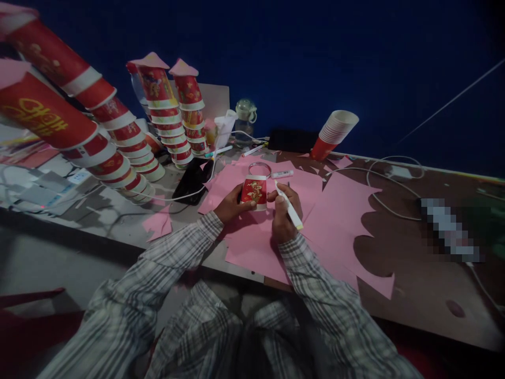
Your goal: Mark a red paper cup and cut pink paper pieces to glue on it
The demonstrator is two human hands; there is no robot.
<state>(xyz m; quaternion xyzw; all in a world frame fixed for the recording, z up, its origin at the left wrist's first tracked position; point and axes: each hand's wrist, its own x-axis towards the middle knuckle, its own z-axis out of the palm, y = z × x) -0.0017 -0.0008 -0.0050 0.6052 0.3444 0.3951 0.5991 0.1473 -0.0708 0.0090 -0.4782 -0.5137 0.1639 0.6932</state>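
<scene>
My left hand (232,204) is closed around a red paper cup (254,193) with gold decoration and white bands at top and bottom. In my right hand (285,210) is a white marker (292,211) with a yellow end, its tip pointing up and left beside the cup. Both hands are above pink paper (256,247) spread over the table. A marker cap (282,173) lies just beyond the cup, next to a roll of tape (259,169).
Towers of stacked red cups with pink paper tops (160,105) stand at the left. A black phone (193,181), a glass bottle (245,123) and nested paper cups (335,134) sit farther back. White cables (389,202) and a blurred-out object (450,229) lie at right.
</scene>
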